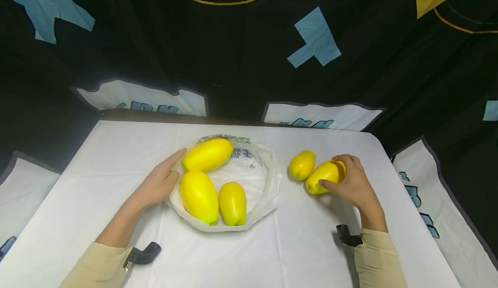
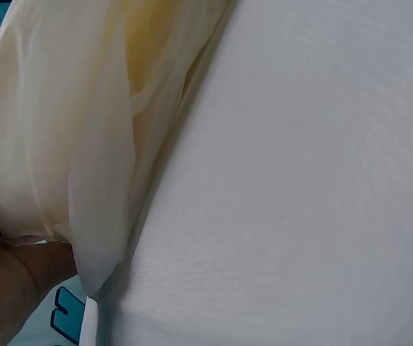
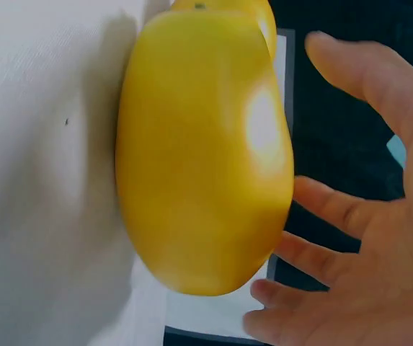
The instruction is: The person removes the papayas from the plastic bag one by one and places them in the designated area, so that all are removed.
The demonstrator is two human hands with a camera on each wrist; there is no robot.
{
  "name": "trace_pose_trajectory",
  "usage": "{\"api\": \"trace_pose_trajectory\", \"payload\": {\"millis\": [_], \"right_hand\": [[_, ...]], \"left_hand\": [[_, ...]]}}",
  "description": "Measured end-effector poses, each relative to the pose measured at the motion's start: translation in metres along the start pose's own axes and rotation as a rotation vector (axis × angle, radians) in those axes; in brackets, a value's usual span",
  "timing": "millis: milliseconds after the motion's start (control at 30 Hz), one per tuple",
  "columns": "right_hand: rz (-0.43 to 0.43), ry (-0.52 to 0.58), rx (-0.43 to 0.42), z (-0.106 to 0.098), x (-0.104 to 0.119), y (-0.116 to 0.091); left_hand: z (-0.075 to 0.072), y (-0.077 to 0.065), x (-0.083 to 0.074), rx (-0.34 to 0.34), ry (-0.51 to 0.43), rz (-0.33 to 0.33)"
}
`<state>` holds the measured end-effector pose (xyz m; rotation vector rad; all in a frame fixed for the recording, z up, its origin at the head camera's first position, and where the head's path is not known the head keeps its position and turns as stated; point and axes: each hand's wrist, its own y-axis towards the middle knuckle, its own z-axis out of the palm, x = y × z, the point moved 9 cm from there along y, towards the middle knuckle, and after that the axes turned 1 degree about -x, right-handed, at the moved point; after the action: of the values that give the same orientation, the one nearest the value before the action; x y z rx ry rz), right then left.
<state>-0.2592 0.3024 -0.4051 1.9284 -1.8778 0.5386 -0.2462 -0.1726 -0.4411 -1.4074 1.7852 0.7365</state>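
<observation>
A thin white plastic bag lies with its mouth spread wide. Inside it are three smooth yellow fruits that look like mangoes: one at the back, one at the front left, a smaller one beside it. My left hand holds the bag's left rim; some fingers are hidden behind the plastic. To the right of the bag, my right hand spreads around a yellow mango on the cloth. In the right wrist view, its thumb stands apart from the fruit while fingertips reach its side.
Another yellow mango sits against the left end of the one at my right hand. White cloth covers the table, whose far edge meets a black curtain. Each wrist carries a dark mount.
</observation>
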Motion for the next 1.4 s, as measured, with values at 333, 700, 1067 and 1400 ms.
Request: {"api": "trace_pose_trajectory", "payload": {"millis": [333, 700, 1067, 1400], "right_hand": [[-0.154, 0.027, -0.137, -0.014, 0.035, -0.002], [-0.298, 0.060, -0.215, -0.022, 0.073, -0.007], [-0.407, 0.049, -0.174, -0.001, 0.103, -0.009], [-0.432, 0.078, -0.131, 0.014, 0.123, -0.010]], "left_hand": [[0.001, 0.001, 0.001, 0.006, -0.002, 0.006], [0.002, 0.001, 0.004, 0.005, -0.001, -0.009], [0.002, 0.001, 0.005, 0.000, 0.014, -0.007], [0.001, 0.001, 0.005, 0.002, 0.016, -0.006]]}}
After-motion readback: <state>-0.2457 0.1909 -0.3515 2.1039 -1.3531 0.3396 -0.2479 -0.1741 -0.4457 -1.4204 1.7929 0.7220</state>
